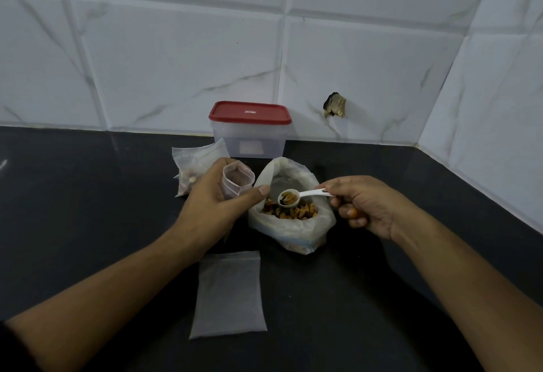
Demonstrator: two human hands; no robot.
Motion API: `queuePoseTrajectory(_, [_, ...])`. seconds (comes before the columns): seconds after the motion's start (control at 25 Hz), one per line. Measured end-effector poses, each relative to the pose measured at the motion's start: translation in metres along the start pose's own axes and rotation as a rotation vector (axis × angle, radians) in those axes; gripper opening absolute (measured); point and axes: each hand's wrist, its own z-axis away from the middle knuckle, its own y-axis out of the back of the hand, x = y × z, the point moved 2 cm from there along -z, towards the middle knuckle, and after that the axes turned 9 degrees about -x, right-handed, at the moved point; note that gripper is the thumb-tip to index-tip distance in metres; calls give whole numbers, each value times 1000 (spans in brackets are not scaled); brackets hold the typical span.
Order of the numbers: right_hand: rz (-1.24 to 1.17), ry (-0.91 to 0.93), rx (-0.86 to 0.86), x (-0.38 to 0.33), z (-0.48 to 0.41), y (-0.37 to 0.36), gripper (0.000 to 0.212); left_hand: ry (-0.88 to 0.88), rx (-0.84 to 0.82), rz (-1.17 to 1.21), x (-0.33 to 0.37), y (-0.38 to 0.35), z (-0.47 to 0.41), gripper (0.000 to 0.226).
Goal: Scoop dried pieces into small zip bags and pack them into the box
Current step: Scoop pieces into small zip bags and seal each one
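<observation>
Now small white plastic scoop [305,194], loaded with orange-brown dried pieces [287,197], hovers over translucent supply bag [293,233], handle pinched in right hand [365,205] grip. Left hand [217,198] grip curls round small clear zip bag [236,179], mouth open, just beside. Best keep scoop level, tip slowly inside mouth. Red-lidded clear plastic box [249,136] behind, shut.

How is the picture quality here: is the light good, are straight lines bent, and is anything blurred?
Head view: the light is dim and bluish; the tile joints on the wall bow, a wide-angle distortion; the black counter carries a faint sheen left of the box; the spoon and dried pieces look fairly sharp.
</observation>
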Motion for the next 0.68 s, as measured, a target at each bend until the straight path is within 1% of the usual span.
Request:
queuePoseTrajectory(0.12, [-54, 25, -7, -2, 2, -2, 22, 2, -3, 3, -2, 0, -1, 51])
queuePoseTrajectory(0.28, [-219, 177, -80, -13, 9, -7, 21, -1, -17, 15, -4, 0, -1, 51])
queuePoseTrajectory(0.4, [-271, 276, -167, -20, 16, -19, 21, -11, -32, 40, -4, -1, -1, 50])
queuePoseTrajectory(0.48, [-243, 312, -210, -24, 22, -30, 21, -24, -50, 57, -5, -2, -1, 46])
queuePoseTrajectory(0.56, [-166, 340, -235, -24, 28, -42, 22, -44, -68, 65, -5, -3, -2, 43])
queuePoseTrajectory(0.68, [67, 385, -187, -23, 33, -57, 21, -63, -60, 54, -8, -2, -3, 37])
